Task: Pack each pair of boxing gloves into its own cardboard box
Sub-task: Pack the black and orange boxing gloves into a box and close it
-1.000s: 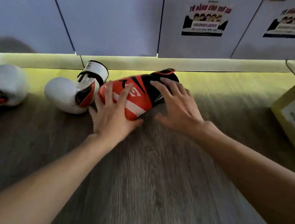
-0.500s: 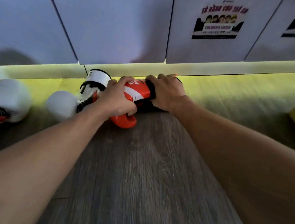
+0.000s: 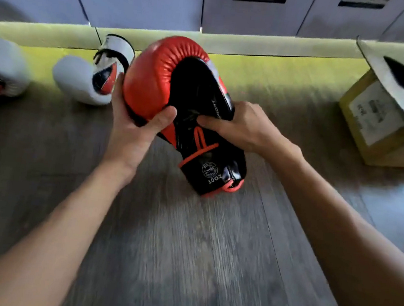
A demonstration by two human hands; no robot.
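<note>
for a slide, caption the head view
Left hand and right hand hold a red-and-black boxing glove above the floor, open cardboard box at right.

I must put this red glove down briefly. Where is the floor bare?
Bare floor lies between the red glove and the cardboard box at the right, and in the wide stretch nearest you. It is crowded at the left, where two white gloves lie along the pale plinth.

Left hand (image 3: 132, 129): frame centre, curled round the red glove (image 3: 151, 83).
Right hand (image 3: 247, 128): right of centre, gripping it too.
Forearms (image 3: 59, 224): bare, rising from the lower corners.
</note>
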